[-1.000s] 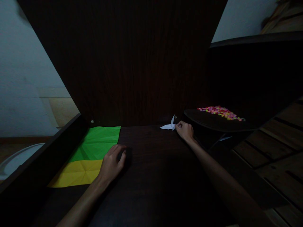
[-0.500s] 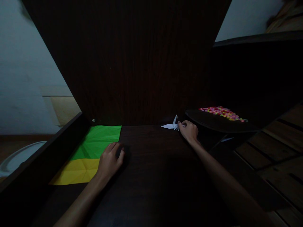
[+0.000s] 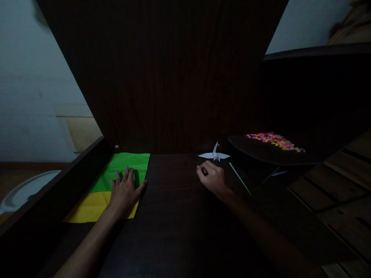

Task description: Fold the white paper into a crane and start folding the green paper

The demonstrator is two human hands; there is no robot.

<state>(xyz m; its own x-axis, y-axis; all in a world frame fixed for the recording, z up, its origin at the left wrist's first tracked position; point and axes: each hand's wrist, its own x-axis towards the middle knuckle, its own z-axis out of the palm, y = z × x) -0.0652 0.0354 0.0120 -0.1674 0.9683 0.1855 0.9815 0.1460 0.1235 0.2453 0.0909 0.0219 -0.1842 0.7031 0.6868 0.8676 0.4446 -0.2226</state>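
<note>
My left hand point(image 3: 124, 195) lies with fingers spread on a creased sheet of paper, green point(image 3: 136, 160) at the far part and yellow point(image 3: 87, 208) nearer me. A white origami crane point(image 3: 215, 155) with outstretched wings stands at the back of the dark wooden surface. Just in front of it is my right hand point(image 3: 213, 177), apart from the crane, its fingers curled round with a small dark gap inside and nothing seen in them. A thin pale-green stick point(image 3: 240, 178) lies to the right of that hand.
A dark upright panel point(image 3: 168, 77) closes off the back. On the right, a raised dark shelf point(image 3: 252, 148) bears many small pink, red and yellow pieces point(image 3: 275, 141). A low dark side board point(image 3: 58, 181) runs along the left, with a white round object point(image 3: 31, 189) beyond it.
My right hand has let go of the crane and drawn back toward me and left, uncovering the thin stick. My left hand has shifted left onto the paper, its fingers now spread.
</note>
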